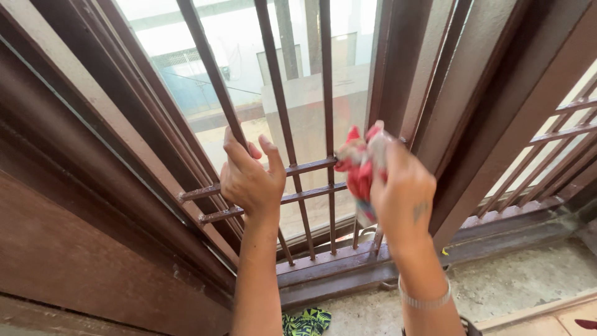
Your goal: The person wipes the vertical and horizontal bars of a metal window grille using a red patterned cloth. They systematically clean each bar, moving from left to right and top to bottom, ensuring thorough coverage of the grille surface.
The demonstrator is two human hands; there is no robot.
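The red patterned cloth [359, 169] looks light, soft and limp, likely to bunch and slip unless gathered in the fist, so a full-palm grip on the wad seems best. It is a crumpled rag, red with pale patches, slightly blurred. The right hand [401, 193] is clenched around it, pressing it against the brown window grille [308, 167]. At nine o'clock from the cloth, the left hand [250, 177] grips a horizontal grille bar.
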